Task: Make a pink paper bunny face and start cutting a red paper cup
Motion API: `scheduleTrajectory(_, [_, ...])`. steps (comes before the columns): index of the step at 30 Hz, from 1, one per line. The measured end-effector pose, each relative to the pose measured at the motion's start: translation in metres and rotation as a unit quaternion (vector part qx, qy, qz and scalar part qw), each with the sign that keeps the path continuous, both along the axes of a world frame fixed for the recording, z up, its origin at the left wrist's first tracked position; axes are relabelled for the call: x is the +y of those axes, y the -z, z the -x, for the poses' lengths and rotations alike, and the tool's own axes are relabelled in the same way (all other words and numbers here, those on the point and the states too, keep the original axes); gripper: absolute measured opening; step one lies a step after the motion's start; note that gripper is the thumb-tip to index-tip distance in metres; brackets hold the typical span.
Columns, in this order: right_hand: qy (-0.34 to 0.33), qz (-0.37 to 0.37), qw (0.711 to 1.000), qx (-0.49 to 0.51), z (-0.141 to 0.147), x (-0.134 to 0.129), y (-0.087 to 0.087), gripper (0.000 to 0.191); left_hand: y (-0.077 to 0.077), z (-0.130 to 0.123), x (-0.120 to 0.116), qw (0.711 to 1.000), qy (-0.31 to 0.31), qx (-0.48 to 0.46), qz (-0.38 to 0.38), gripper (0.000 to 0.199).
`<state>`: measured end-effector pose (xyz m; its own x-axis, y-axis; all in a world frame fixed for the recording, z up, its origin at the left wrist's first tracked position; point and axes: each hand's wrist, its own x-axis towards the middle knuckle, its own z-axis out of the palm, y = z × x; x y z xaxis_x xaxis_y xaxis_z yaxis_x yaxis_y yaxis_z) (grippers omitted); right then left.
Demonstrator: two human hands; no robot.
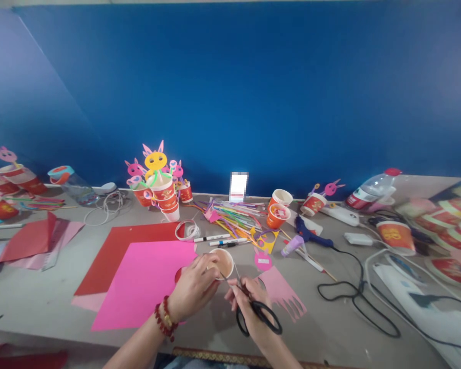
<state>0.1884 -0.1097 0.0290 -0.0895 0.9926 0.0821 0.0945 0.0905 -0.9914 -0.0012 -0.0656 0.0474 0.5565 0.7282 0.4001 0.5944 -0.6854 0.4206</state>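
Observation:
A paper cup (223, 264) lies tilted with its white rim toward the table's back, in the middle near the front. My left hand (195, 288) is wrapped round its left side, fingers over the rim. In my right hand (249, 300) are black-handled scissors (269, 316), held around the blades, which point up-left at the cup's rim. The handle loops stick out below my right fingers. Left of my left hand lies a bright pink sheet (138, 282), partly over a red sheet (103, 256). A cut light-pink piece (282, 292) lies right of my right hand.
Markers (226, 240) and colourful pipe cleaners (234, 218) lie behind the cup. Decorated cups (163, 192) stand at back left, more cups (278, 215) at back right. A blue glue gun (311, 233), its black cable (359, 292) and a bottle (372, 189) are on the right.

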Motion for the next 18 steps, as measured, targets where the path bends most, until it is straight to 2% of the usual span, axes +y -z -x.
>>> scheduleTrajectory(14, [0.015,0.008,0.999,-0.03,-0.0002,-0.0014,-0.0034,0.028,0.0,-0.0027,0.0015,1.0,0.002,0.003,0.005,0.012])
scheduleTrajectory(18, [0.029,0.0,0.999,-0.017,-0.0005,-0.0043,-0.0041,0.031,0.0014,-0.0029,0.0016,0.999,0.008,-0.033,0.014,0.01])
